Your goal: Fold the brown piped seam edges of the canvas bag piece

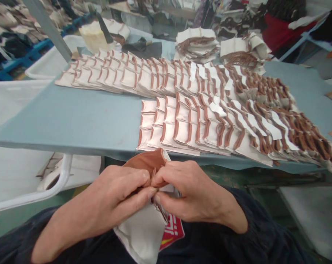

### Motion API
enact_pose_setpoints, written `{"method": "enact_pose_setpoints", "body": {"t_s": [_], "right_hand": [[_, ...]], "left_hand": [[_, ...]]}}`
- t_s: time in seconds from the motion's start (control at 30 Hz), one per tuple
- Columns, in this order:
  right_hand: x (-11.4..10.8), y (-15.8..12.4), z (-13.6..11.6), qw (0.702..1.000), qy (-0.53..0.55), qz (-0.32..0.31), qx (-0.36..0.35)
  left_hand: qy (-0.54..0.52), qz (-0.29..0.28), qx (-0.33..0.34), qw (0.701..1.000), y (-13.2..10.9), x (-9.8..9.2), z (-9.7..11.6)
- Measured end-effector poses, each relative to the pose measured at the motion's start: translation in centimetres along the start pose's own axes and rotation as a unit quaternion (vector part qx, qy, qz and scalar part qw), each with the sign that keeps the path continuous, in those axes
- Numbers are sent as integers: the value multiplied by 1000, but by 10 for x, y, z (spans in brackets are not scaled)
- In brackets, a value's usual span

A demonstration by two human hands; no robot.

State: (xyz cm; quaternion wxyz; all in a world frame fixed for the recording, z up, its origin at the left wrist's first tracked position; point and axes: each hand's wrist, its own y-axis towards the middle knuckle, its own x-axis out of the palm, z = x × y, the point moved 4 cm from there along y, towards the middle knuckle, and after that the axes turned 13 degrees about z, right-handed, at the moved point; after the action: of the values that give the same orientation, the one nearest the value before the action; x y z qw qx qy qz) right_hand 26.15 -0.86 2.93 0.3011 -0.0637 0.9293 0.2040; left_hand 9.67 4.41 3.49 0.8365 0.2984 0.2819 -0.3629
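Observation:
Close to my body, both hands pinch a sewn fabric piece (142, 233), cream below with a brown section at the top. My left hand (108, 194) has thumb and forefinger pressed together at its middle. Right beside them, the fingertips of my right hand (192, 190) close on the same spot, where the layers fold. What exactly lies between the fingertips is hidden. Just beyond the hands, overlapping rows of similar cream pieces with brown edges (170, 128) lie on a blue-grey table (64, 121).
White paper strips (272, 128) lie across the rows. Further back stand a stack of cream pieces (196, 40) and a second bundle (245, 47). White bins (45, 66) and a curved white rail (63, 176) are at the left, near a slanted grey post (49, 27).

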Motion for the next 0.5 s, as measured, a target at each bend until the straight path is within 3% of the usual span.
{"method": "enact_pose_setpoints", "body": {"t_s": [0.17, 0.3, 0.4, 0.5], "right_hand": [[-14, 4, 24, 999, -39, 9, 11], [-25, -1, 45, 1000, 7, 5, 19], [-29, -4, 40, 997, 74, -6, 29], [-32, -1, 23, 994, 105, -15, 24]], "left_hand": [[0, 82, 51, 995, -10, -6, 10], [-27, 90, 13, 995, -20, -8, 1], [11, 121, 7, 993, -25, -9, -16], [88, 177, 52, 979, -28, -13, -33]]}}
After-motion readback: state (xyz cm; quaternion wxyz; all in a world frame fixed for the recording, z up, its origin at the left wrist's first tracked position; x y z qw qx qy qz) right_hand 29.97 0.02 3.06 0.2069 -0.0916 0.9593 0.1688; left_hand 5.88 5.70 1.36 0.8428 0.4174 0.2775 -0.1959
